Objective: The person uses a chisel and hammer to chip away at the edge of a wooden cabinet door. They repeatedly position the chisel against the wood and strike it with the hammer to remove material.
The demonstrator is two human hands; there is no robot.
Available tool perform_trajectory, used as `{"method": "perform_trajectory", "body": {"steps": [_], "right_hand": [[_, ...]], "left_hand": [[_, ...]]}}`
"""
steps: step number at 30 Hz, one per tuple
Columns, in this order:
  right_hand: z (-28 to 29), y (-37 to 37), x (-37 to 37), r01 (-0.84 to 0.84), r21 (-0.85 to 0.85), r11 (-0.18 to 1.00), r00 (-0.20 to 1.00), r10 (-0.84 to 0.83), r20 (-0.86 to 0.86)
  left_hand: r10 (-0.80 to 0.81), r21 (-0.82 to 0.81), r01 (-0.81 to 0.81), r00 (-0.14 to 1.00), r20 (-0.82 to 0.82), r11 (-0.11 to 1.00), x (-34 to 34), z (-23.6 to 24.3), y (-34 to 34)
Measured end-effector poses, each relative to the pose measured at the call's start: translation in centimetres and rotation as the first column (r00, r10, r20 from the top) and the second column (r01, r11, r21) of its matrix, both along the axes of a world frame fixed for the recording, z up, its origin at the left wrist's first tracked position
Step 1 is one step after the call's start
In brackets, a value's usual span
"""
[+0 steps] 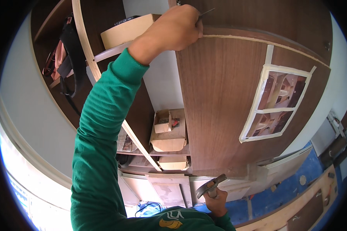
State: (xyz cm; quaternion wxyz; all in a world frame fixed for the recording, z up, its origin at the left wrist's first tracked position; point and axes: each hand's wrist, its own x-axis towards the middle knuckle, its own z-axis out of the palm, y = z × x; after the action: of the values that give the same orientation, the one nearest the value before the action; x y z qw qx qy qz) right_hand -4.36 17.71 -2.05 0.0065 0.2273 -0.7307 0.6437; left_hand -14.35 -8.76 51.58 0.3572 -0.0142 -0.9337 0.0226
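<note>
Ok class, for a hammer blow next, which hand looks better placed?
Probably the right hand: it holds the hammer, while the left hand is raised by the top of the brown panel, holding a thin object.

The sleeve is green, the door brown with thin streaks, the box tan, the hammer grey, the floor blue.

I see a hammer with a dull grey metal head, tilted, its handle mostly hidden, just below the brown panel's lower edge in view. Near the panel's upper left corner, I make out a thin dark spike slanting up rightward, its kind unclear.
</note>
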Motion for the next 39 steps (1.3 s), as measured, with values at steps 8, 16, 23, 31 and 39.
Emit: {"method": "perform_trajectory", "body": {"steps": [8,16,23,31,39], "right_hand": [[2.7,3.5,-1.5,-0.1,0.072,0.992,0.981,0.086,0.175],[3.2,9.6,-4.7,-0.094,-0.209,0.973,0.806,0.198,0.558],[0.8,10.6,-4.1,-0.183,0.065,0.981,0.898,0.14,0.418],[11.5,4.8,-7.1,-0.309,-0.524,0.794,0.934,0.356,-0.011],[19.0,0.8,-7.3,-0.128,-0.523,0.842,0.983,0.179,0.049]], "left_hand": [[0.169,-0.088,-0.189,0.965,-0.198,0.978,4.1,6.9,3.5],[-0.35,0.912,0.166,0.936,-0.027,0.375,9.3,-9.1,4.9],[-0.488,0.822,0.052,0.783,-0.386,-0.567,4.4,-19.4,4.4],[-0.411,0.779,0.518,0.662,-0.627,-0.354,1.2,-20.8,12.1],[-0.706,0.859,0.509,0.589,-0.393,-0.054,2.0,-17.5,8.4]]}}
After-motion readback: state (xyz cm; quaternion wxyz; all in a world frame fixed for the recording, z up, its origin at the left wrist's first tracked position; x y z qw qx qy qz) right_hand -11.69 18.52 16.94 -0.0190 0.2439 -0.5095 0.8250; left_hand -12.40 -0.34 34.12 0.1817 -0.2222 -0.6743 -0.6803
